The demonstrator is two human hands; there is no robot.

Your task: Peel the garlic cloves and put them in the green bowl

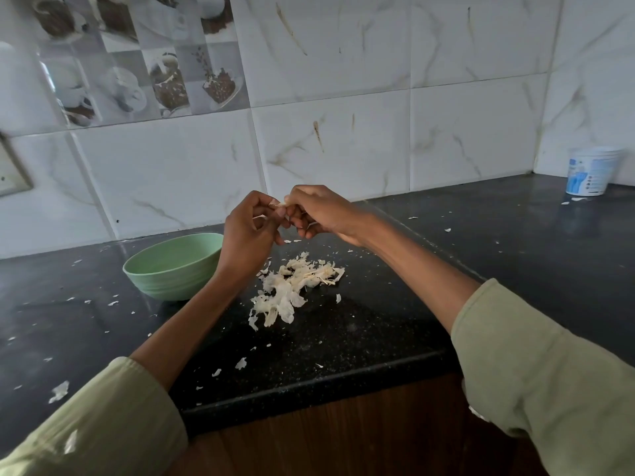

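The left hand (pixel 248 225) and right hand (pixel 314 211) meet above the tabletop (pixel 378 324), fingers curled and fingertips together around a small pale clove (pixel 282 204). Only a sliver of it shows between the thumbs, so how much skin is left on it cannot be told. Both hands pinch it; neither is free.

The grip is the main risk. A clove held this finely by the fingertips could squirt out if the pull on the skin is sharp, and from here it would land on the dark tabletop or roll off the front edge, which is near.

Below the hands lies a heap of peels (pixel 292 290), with flakes scattered widely around it. A dropped clove could fall into that heap and be hard to tell from the skins, being much the same colour.

The bowl (pixel 171 269) stands to the left, just beside the left wrist and behind the forearm. Its inside is hidden from this angle, so the count of cloves in it is unknown. Carrying the clove over, the left forearm could nudge the rim and shift the bowl. Loose flakes clinging to the fingers could also drop in with the clove.
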